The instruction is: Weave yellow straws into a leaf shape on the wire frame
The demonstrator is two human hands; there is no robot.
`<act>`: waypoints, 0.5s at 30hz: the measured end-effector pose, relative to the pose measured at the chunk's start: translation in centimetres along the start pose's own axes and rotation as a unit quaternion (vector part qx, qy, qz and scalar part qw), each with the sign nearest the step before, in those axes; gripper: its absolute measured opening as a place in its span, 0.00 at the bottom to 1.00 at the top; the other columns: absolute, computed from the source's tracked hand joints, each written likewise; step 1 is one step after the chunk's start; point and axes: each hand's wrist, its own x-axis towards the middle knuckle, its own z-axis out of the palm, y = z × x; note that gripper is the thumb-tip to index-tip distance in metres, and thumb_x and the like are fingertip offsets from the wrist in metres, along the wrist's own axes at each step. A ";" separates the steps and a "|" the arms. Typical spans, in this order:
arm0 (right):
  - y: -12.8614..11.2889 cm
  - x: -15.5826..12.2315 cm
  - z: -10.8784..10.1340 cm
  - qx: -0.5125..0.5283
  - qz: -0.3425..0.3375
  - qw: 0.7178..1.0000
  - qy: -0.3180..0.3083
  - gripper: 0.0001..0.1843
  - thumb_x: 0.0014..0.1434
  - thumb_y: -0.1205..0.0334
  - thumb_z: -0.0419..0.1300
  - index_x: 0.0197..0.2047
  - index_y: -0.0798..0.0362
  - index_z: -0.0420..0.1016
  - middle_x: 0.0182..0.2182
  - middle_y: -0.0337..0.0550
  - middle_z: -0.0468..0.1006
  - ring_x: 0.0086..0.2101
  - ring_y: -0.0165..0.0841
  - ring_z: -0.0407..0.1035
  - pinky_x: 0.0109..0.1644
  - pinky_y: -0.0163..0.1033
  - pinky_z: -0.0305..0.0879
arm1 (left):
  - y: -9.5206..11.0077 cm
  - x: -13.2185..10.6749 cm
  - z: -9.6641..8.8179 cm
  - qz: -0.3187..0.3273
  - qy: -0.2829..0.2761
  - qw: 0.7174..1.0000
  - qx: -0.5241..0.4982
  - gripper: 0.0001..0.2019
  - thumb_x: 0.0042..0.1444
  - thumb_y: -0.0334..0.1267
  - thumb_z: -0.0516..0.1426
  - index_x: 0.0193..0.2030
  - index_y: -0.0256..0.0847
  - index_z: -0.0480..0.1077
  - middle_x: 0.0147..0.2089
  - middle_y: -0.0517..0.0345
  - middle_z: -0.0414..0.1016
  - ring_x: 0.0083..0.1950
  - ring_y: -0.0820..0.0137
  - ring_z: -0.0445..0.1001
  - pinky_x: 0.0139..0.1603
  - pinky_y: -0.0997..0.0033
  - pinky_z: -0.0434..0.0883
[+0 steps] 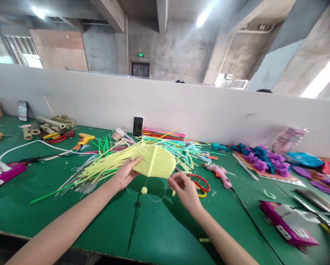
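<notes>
Head view: my left hand (124,173) has its grip pinched on the left edge of the yellow straw fan (156,162), just above the counter (153,228). My right hand (185,189) pinches the thin wire (165,188) beneath it. I judge the fan light and easily crushed, so it is best held gently by its rim.

Pale yellow straw fan (156,162), centre frame. Dark green bench (159,228). Pink glue gun (220,175), red scissors (201,182) right of centre. Purple and teal flowers (264,158) at right. Magenta case (288,223) lower right.
</notes>
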 end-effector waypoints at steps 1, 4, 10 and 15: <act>-0.1 0.0 0.1 0.011 0.008 1.000 -0.014 0.17 0.59 0.43 0.58 0.34 0.50 0.70 0.28 0.43 0.76 0.30 0.37 0.73 0.34 0.41 0.71 | 0.0 0.0 0.0 0.003 -0.004 1.000 -0.003 0.16 0.55 0.33 0.62 0.50 0.36 0.72 0.44 0.49 0.80 0.38 0.66 0.80 0.36 0.72 0.79; -0.3 0.0 0.3 0.070 0.024 0.996 -0.041 0.21 0.59 0.41 0.56 0.35 0.51 0.74 0.30 0.44 0.78 0.32 0.37 0.74 0.34 0.40 0.71 | 0.1 -0.2 0.0 -0.003 -0.009 1.000 -0.013 0.16 0.56 0.35 0.61 0.52 0.37 0.71 0.44 0.49 0.80 0.38 0.67 0.80 0.34 0.74 0.78; -0.4 0.1 0.4 0.154 0.102 0.982 -0.038 0.21 0.56 0.42 0.60 0.34 0.54 0.76 0.31 0.45 0.80 0.30 0.34 0.75 0.33 0.37 0.70 | 0.3 -0.7 0.1 -0.049 -0.032 0.998 -0.026 0.17 0.60 0.44 0.56 0.52 0.37 0.72 0.43 0.49 0.81 0.42 0.62 0.80 0.37 0.67 0.78; -0.8 0.2 0.1 0.177 0.131 0.975 -0.014 0.22 0.54 0.41 0.61 0.33 0.55 0.77 0.30 0.47 0.80 0.30 0.35 0.75 0.33 0.37 0.71 | 0.0 -1.2 0.6 -0.018 -0.083 0.996 -0.007 0.21 0.61 0.51 0.53 0.56 0.42 0.70 0.45 0.51 0.81 0.47 0.61 0.79 0.47 0.64 0.76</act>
